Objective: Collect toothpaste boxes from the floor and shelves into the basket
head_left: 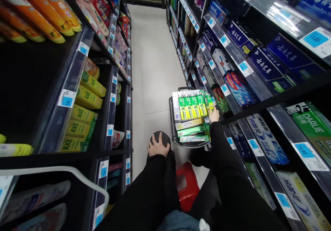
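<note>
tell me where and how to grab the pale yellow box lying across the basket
Probably by its long edges near the middle, from above: the pale yellow box lies crosswise in the basket, other boxes line both its long sides, so its exposed top looks the easiest way in.

The basket (170, 118) stands on the aisle floor (152, 58), just beside the right shelving (245, 116). Inside, upright DARLIE boxes (192, 106) run side by side along its far half, a long carton (176, 106) at their left, by the left rim; crosswise boxes (191, 131) lie before them, toward the near rim. Nearer the person is a stool (190, 194). AXE boxes (78, 129) sit in the left shelving (85, 154).
</note>
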`<state>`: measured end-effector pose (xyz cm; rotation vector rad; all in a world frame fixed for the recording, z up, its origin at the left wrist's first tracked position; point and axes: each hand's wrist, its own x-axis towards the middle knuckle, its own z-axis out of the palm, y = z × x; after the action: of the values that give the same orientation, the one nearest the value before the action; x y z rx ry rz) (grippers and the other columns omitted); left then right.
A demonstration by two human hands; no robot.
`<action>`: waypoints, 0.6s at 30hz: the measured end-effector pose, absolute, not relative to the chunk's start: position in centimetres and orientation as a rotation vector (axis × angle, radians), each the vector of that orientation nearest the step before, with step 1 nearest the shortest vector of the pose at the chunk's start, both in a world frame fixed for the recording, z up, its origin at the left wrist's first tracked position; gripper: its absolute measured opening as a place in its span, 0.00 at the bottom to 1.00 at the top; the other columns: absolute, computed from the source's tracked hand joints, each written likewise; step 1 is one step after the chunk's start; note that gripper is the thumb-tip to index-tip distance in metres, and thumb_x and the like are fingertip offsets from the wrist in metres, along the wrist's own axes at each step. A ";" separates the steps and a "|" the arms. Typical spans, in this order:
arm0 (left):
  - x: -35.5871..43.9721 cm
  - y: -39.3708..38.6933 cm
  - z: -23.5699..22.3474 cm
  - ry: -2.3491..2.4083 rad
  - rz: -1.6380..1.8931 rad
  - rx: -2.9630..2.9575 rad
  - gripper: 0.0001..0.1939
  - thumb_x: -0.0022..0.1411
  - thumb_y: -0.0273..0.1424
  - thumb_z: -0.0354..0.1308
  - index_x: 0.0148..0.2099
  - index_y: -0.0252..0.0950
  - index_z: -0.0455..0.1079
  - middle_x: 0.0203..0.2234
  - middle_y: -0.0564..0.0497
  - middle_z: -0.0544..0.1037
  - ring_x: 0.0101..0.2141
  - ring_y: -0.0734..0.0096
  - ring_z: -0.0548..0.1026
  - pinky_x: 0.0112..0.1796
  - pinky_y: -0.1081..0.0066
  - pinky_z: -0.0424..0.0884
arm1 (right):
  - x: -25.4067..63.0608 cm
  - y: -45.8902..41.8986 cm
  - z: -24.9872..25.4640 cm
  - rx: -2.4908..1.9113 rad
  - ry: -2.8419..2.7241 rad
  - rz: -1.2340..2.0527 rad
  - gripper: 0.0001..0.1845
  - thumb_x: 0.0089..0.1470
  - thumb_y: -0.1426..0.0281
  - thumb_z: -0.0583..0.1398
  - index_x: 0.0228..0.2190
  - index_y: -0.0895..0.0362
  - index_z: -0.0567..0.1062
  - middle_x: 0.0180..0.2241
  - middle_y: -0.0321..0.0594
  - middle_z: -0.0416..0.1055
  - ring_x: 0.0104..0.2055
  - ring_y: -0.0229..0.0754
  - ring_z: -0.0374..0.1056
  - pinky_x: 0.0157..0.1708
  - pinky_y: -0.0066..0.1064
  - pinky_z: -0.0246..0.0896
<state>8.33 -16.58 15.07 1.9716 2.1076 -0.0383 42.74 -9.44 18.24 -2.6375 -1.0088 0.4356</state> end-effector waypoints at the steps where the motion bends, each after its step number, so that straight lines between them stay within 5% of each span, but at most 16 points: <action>1: 8.3 -16.6 15.1 2.109 -0.037 1.975 0.36 0.56 0.42 0.54 0.67 0.45 0.56 0.63 0.40 0.56 0.54 0.44 0.62 0.49 0.53 0.64 | 42.6 -9.2 17.8 -2.661 -1.011 0.438 0.33 0.61 0.59 0.48 0.64 0.59 0.54 0.54 0.54 0.60 0.54 0.53 0.58 0.52 0.39 0.52; 6: 8.3 -16.6 15.2 2.111 -0.033 1.983 0.36 0.56 0.42 0.55 0.66 0.44 0.57 0.63 0.40 0.57 0.54 0.45 0.62 0.50 0.54 0.64 | 42.7 -8.9 16.1 -2.705 -1.067 0.405 0.29 0.63 0.59 0.44 0.64 0.46 0.55 0.56 0.48 0.57 0.54 0.55 0.53 0.50 0.46 0.52; 12: 8.3 -16.6 15.2 2.098 -0.033 1.976 0.36 0.56 0.42 0.55 0.67 0.44 0.57 0.63 0.39 0.56 0.54 0.44 0.62 0.50 0.53 0.63 | 43.6 -9.2 15.8 -2.590 -1.124 0.485 0.28 0.63 0.63 0.43 0.63 0.44 0.57 0.59 0.45 0.56 0.53 0.53 0.53 0.51 0.46 0.51; 15: 8.3 -16.7 15.2 2.104 -0.033 1.977 0.36 0.56 0.42 0.55 0.67 0.44 0.57 0.63 0.40 0.56 0.55 0.44 0.62 0.51 0.53 0.63 | 44.4 -9.4 16.1 -2.525 -1.146 0.435 0.28 0.63 0.64 0.42 0.62 0.46 0.59 0.59 0.45 0.56 0.53 0.52 0.54 0.51 0.44 0.52; 18: 8.3 -16.7 15.2 2.107 -0.038 1.975 0.37 0.56 0.42 0.55 0.67 0.44 0.57 0.63 0.40 0.56 0.55 0.44 0.62 0.51 0.53 0.63 | 45.7 -10.1 16.6 -2.529 -1.061 0.197 0.27 0.62 0.68 0.43 0.60 0.58 0.61 0.56 0.54 0.59 0.54 0.52 0.56 0.52 0.41 0.53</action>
<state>8.34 -16.67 15.19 1.9755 2.1074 -0.0378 45.67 -10.06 16.60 -2.5292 -1.0615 0.1968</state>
